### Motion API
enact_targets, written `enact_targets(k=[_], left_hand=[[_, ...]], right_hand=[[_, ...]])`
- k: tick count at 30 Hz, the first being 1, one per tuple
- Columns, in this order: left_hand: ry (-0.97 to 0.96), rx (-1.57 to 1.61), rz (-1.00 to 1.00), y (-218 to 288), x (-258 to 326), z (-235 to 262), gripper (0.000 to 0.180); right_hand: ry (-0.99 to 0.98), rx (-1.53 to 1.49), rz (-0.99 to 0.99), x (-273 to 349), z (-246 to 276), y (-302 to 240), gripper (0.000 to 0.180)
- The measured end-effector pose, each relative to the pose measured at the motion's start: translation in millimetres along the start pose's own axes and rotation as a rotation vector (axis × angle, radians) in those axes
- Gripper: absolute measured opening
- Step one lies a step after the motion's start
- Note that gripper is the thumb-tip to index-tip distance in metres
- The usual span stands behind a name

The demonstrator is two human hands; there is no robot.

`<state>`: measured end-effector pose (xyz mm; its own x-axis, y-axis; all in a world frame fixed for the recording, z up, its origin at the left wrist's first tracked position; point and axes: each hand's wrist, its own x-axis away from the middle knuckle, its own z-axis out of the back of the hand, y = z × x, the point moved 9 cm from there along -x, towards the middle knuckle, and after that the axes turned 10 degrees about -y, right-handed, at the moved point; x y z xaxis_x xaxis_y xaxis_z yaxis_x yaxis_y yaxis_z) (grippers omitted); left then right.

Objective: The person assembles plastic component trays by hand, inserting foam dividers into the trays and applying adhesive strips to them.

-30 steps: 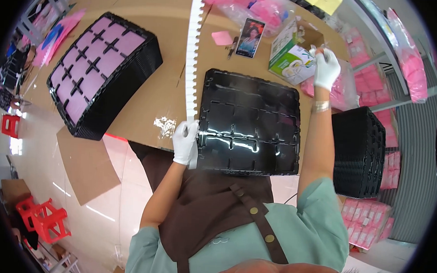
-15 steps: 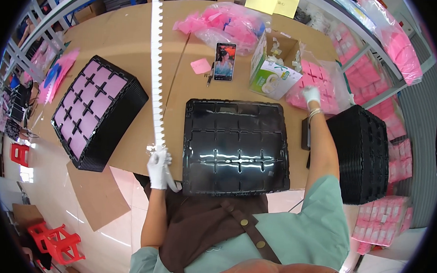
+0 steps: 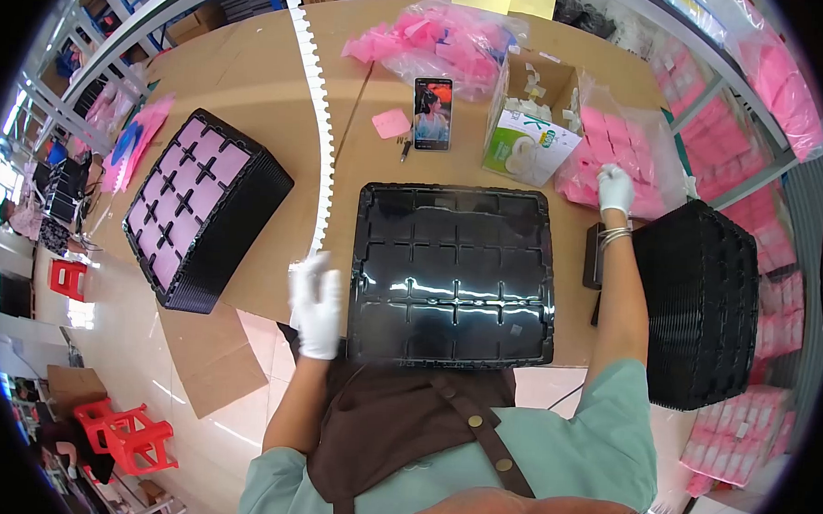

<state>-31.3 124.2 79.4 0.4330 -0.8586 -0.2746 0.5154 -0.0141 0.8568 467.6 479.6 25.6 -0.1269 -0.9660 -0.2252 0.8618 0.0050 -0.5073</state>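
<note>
My left hand (image 3: 317, 306) grips the white toothed plastic strip (image 3: 313, 115)'s near end; long, light, floppy. My right hand (image 3: 614, 187) rests on the soft pink packets (image 3: 609, 146), closure unclear.

Premises: a small packing or assembly workshop. A long wooden bench (image 3: 254, 76) carries a black compartmented tray (image 3: 454, 275), a stack of like trays holding pink items (image 3: 202, 207), and heaps of pink packets in clear bags (image 3: 458, 39). Metal shelving (image 3: 119, 24) lines the edges, apparently stocked with cartons, though the rim is distorted. Red plastic stools (image 3: 133, 438) stand on the tiled floor.
</note>
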Motion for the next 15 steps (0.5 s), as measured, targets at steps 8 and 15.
enact_targets(k=[8, 15], left_hand=[[-1.191, 1.250, 0.302, 83.1, 49.3, -231.4, 0.069], [-0.890, 1.406, 0.636, 76.1, 21.3, -221.6, 0.034]], right_hand=[[0.238, -0.146, 0.569, 173.3, 171.5, -220.8, 0.011], [-0.327, -0.219, 0.806, 270.4, 93.3, -244.5, 0.019]])
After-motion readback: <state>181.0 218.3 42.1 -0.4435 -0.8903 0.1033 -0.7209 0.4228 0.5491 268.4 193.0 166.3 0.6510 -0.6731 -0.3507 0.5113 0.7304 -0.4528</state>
